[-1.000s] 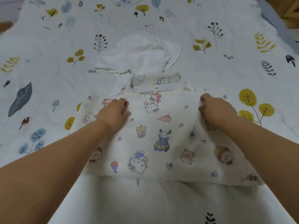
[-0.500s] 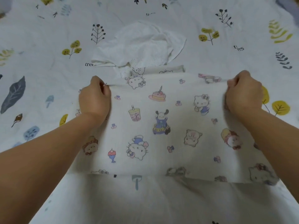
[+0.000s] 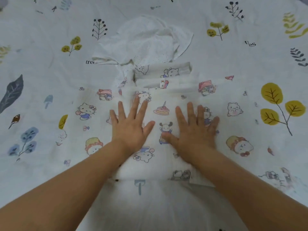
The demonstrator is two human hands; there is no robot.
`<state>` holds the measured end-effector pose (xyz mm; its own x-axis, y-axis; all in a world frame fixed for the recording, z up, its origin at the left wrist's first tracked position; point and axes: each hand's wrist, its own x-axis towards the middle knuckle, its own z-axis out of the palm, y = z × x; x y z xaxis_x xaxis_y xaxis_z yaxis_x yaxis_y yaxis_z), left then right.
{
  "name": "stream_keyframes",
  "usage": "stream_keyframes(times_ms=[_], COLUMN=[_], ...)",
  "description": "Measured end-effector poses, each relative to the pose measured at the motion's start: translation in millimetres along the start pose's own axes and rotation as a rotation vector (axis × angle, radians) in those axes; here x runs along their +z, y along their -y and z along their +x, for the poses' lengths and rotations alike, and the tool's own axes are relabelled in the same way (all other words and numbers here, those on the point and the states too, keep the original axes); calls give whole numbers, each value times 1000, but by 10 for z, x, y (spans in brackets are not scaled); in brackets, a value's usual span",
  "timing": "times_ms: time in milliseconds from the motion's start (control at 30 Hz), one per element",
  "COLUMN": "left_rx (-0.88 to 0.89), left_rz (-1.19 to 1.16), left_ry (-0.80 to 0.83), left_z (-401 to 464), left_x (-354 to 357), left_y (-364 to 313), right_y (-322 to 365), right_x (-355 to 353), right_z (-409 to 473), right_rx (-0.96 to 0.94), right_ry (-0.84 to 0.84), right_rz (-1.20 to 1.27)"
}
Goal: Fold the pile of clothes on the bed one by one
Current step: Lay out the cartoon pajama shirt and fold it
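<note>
A white garment printed with cartoon characters (image 3: 233, 124) lies spread flat on the bed in front of me. My left hand (image 3: 131, 124) rests palm down on its middle, fingers spread. Beside it, my right hand (image 3: 195, 129) also lies flat on the cloth with fingers apart. Just beyond the garment's far edge sits a folded piece of the same cartoon print (image 3: 166, 72). Behind that lies a crumpled white garment with fine dots (image 3: 145, 42).
The bed is covered by a white sheet (image 3: 41, 39) printed with leaves, twigs and mushrooms. It stretches to both sides and far beyond the clothes. A plain white stretch of fabric (image 3: 150, 205) lies between my forearms near me.
Both hands have let go of the garment's far corners and moved inward. They now lie flat and open on the middle of the cloth, which has dropped onto the bed.
</note>
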<state>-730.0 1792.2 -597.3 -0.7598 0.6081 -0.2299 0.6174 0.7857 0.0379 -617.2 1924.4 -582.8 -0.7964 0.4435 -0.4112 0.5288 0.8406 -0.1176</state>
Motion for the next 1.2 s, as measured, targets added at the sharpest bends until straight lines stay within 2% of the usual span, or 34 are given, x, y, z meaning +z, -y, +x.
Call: stream_keyframes(times_ms=[67, 267, 333, 433, 500, 567, 667, 733, 833, 933, 1000, 1100, 1167, 1200], left_rx=[-68, -77, -68, 56, 103, 68, 21, 9, -8, -34, -50, 13, 115, 162], left_rz=[-20, -11, -29, -110, -88, -70, -28, -7, 40, 24, -60, -158, -134, -103], left_ry=[17, 102, 40, -86, -24, 63, 107, 151, 244, 332, 272, 108, 46, 43], left_z=[115, 204, 22, -500, -719, -754, -647, -628, -607, -613, -649, -750, -776, -768], left_x=[94, -57, -215, -276, -101, 106, 203, 181, 80, -127, -269, -392, -403, -378], left_y=[107, 70, -7, -134, -110, -38, -23, -41, -59, -145, -266, -536, -721, -787], right_y=[-144, -168, -149, -9, 36, 38, 5, -28, -36, -108, -203, -456, -646, -737], right_x=[26, -110, -238, -195, 67, 280, 293, 400, 339, 162, 44, -25, -62, -99], right_z=[164, 210, 30, -446, -638, -658, -542, -517, -517, -565, -668, -921, -1081, -1148], right_rx=[42, 16, 33, 61, 52, 42, 87, 78, 51, -14, 10, 169, 357, 456], right_ry=[27, 37, -60, -160, -89, -42, -16, -34, 51, 111, -8, -350, -406, -344], right_rz=[-14, 46, 97, 151, 125, 44, 51, 77, 34, 102, 206, 268, 274, 337])
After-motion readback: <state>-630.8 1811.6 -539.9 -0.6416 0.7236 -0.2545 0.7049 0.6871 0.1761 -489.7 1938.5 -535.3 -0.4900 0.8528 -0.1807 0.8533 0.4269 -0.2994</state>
